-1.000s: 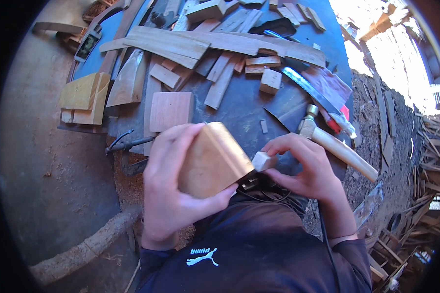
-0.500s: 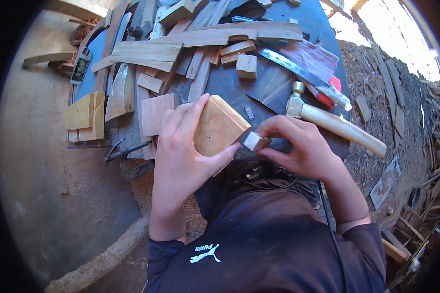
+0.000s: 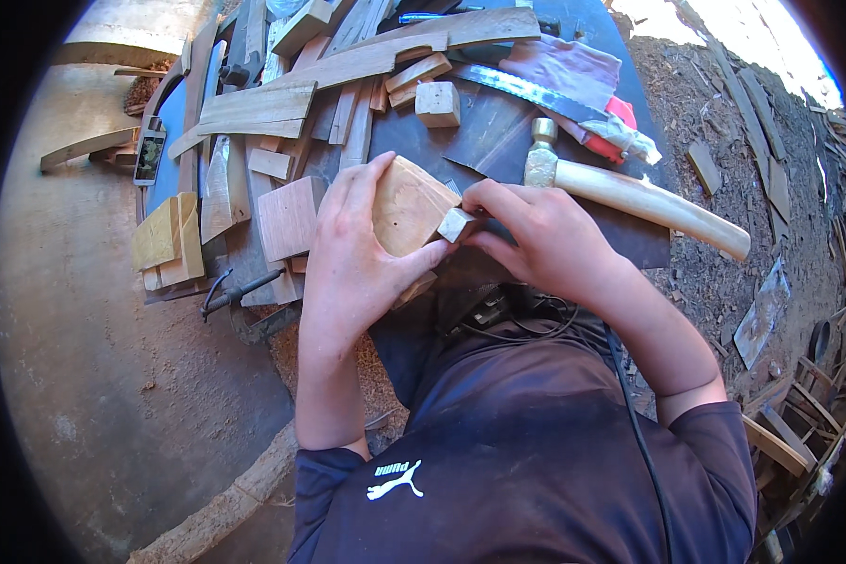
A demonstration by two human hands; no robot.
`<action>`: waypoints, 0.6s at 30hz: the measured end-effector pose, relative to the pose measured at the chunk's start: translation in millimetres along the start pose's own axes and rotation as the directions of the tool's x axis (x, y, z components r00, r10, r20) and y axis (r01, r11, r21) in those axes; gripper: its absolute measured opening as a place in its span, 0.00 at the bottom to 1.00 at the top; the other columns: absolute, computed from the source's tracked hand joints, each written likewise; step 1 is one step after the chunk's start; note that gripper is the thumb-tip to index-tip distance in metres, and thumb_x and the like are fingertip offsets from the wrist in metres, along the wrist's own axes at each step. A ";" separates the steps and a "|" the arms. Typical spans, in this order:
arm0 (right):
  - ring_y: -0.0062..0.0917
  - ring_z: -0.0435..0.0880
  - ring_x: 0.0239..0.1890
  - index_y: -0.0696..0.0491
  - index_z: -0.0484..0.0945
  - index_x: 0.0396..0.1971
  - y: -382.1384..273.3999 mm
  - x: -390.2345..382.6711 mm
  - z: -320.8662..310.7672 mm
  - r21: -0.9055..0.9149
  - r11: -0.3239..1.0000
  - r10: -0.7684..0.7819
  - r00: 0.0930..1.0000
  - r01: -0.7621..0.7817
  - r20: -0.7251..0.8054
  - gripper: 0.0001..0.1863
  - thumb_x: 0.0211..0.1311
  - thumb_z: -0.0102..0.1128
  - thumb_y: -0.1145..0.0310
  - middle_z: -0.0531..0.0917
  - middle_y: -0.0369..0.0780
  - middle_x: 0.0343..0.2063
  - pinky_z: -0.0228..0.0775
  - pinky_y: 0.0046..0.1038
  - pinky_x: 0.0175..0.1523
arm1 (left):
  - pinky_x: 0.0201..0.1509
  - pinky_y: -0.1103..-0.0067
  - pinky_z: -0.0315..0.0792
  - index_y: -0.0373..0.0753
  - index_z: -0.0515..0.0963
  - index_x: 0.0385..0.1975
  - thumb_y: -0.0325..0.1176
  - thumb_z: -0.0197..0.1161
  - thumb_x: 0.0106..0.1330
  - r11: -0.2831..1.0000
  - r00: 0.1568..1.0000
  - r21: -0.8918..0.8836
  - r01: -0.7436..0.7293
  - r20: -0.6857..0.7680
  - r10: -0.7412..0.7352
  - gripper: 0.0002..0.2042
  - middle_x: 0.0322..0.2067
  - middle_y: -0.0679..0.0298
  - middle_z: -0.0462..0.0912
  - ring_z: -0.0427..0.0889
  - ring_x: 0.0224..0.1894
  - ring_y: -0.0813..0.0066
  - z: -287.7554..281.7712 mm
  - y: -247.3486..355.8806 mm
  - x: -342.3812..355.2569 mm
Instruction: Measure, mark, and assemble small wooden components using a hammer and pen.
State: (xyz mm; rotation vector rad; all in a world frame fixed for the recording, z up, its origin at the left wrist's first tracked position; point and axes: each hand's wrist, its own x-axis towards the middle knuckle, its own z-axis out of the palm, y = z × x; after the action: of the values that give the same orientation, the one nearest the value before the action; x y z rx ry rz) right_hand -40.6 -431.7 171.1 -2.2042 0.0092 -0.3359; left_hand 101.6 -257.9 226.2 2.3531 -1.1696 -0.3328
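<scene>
My left hand (image 3: 348,240) is closed round a flat wooden block (image 3: 406,207) with a small dark hole in its face, tilted above the bench's near edge. Between the thumb and fingers of my right hand (image 3: 540,230) is a small squared wooden piece (image 3: 456,226) with a pale end. That piece meets the right corner of the larger block, close to my left thumb tip. Beyond my right hand lies a hammer (image 3: 649,193) with a brass-coloured head and a pale wooden handle. A pinkish wood block (image 3: 287,218) rests left of my left hand.
Wooden strips and offcuts (image 3: 320,70) pile up across the far left of the dark bench (image 3: 489,141). A saw blade (image 3: 526,92) lies by a pink cloth (image 3: 573,70). A phone (image 3: 149,155) leans at the left edge. A dark cable (image 3: 634,395) runs down my shirt.
My right hand has moved left and brought the small wooden piece up against the larger block. My left hand still grips that block, now turned slightly. The whole view has shifted a little.
</scene>
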 end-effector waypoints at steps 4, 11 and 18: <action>0.43 0.89 0.39 0.54 0.75 0.46 1.5 -0.8 2.5 -0.026 1.000 0.006 1.000 -0.006 -0.019 0.17 0.60 0.73 0.71 0.88 0.45 0.35 0.79 0.40 0.41 | 0.64 0.64 0.74 0.31 0.73 0.64 0.36 0.83 0.46 0.999 0.999 -0.053 -0.003 -0.047 0.000 0.42 0.54 0.50 0.78 0.79 0.57 0.52 1.4 -2.2 -4.1; 0.48 0.87 0.38 0.55 0.70 0.41 6.1 3.7 2.2 0.019 1.000 -0.013 1.000 0.014 -0.028 0.14 0.64 0.67 0.70 0.86 0.47 0.31 0.77 0.47 0.42 | 0.64 0.65 0.73 0.31 0.73 0.64 0.44 0.87 0.44 0.997 0.990 -0.007 -0.072 -0.122 0.071 0.46 0.53 0.51 0.78 0.79 0.57 0.54 0.5 -1.4 -10.8; 0.49 0.88 0.38 0.57 0.72 0.40 7.3 3.2 3.9 -0.013 1.000 -0.019 0.999 0.019 -0.047 0.13 0.62 0.67 0.70 0.87 0.49 0.31 0.79 0.47 0.45 | 0.63 0.64 0.74 0.31 0.73 0.63 0.53 0.86 0.43 0.994 0.986 0.107 -0.025 -0.163 0.042 0.48 0.53 0.51 0.78 0.79 0.57 0.52 13.6 3.3 -2.5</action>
State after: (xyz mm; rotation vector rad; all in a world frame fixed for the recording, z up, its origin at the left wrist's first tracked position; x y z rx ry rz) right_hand -35.7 -433.5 163.9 -2.2099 0.0161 -0.3994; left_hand 92.1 -261.9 216.4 2.3950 -1.1711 -0.0645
